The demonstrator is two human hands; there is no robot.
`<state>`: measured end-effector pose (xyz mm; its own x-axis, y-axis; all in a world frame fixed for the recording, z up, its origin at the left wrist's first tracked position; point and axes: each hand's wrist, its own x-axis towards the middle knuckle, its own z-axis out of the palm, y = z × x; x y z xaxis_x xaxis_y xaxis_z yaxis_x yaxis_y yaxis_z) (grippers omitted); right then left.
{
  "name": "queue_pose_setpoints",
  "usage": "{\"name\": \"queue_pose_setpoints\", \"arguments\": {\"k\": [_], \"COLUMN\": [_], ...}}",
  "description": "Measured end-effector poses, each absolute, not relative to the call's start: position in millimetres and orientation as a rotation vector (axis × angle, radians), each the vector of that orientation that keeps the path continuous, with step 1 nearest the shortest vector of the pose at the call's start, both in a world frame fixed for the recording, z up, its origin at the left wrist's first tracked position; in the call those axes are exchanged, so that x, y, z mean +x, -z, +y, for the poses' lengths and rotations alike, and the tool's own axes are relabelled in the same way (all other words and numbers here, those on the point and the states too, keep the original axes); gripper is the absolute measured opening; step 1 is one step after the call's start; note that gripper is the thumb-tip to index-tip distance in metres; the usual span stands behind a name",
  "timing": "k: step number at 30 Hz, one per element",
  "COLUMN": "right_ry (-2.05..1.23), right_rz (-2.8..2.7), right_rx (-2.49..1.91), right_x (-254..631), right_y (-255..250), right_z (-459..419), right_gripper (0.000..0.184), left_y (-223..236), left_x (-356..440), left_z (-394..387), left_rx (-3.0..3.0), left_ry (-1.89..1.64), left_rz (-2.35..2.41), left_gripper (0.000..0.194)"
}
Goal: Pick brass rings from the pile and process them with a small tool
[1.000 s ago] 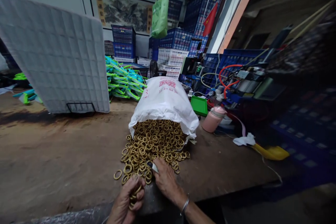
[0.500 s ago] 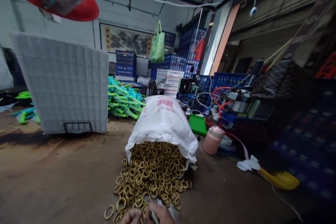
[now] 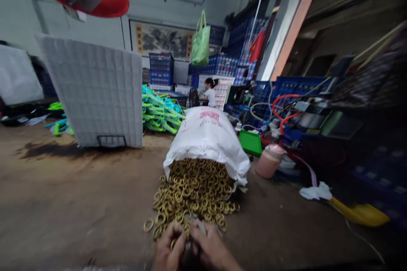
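At the bottom centre of the head view, my left hand [image 3: 168, 247] is closed, with a brass-coloured ring [image 3: 173, 244] showing between thumb and fingers. Close beside it, my right hand [image 3: 211, 245] is closed around a slim grey tool [image 3: 201, 227]; its kind is unclear. Just beyond both hands, a heap of brass-coloured rings [image 3: 190, 194] spills from the mouth of a white woven sack [image 3: 206, 139] lying on its side. One loose ring [image 3: 148, 225] lies left of the heap.
The brown tabletop [image 3: 95, 203] carries a grey padded panel [image 3: 98, 93] and green-and-blue parts [image 3: 160, 112]. Right of the sack are a green tray [image 3: 250, 142], a pink jar [image 3: 270, 161] and a yellow scoop [image 3: 362, 213]. A person [image 3: 210, 93] is in the background.
The view has tilted down and turned slightly left, so both hands show more fully. A person has come into view behind the sack. The hands stay close together.
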<state>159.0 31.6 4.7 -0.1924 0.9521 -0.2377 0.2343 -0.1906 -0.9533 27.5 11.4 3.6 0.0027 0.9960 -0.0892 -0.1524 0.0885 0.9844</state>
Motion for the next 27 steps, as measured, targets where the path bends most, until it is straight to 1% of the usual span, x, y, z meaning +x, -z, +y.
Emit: {"name": "queue_pose_setpoints", "arguments": {"k": [2,5,8,11,16,22,27], "right_ry": [-1.488,-1.477,-1.368,-1.232,-1.129,-1.141,-1.138], "right_rz": [-1.302,-1.312,-1.383,-1.462,-1.581,-1.57,-1.583], "right_rx": [-1.416,-1.402,-1.409,-1.424,-1.421,-1.413,-1.409], "right_x": [155.8,155.5,156.8,157.0,157.2,158.3,159.4], "right_y": [-10.6,-18.5,-20.8,-21.8,-25.1,-24.1,-25.0], "right_z": [23.9,21.7,22.3,21.4,19.8,15.4,9.3], "right_gripper": [0.036,0.03,0.025,0.021,0.02,0.021,0.022], "left_y": [-9.6,-10.9,-7.6,-7.3,-10.6,-7.2,-7.7], "left_x": [27.7,28.4,29.1,28.4,27.6,31.2,31.8], "left_z": [7.4,3.9,0.2,-2.5,-6.5,-12.6,-14.9], "left_rx": [1.118,1.106,1.031,0.966,0.972,0.921,0.845], "left_ry": [-1.223,-1.178,-1.104,-1.041,-1.011,-1.015,-0.929], "left_rz": [1.142,1.146,1.142,1.119,1.094,1.087,1.009], "left_gripper": [0.028,0.024,0.024,0.027,0.028,0.027,0.029]}}
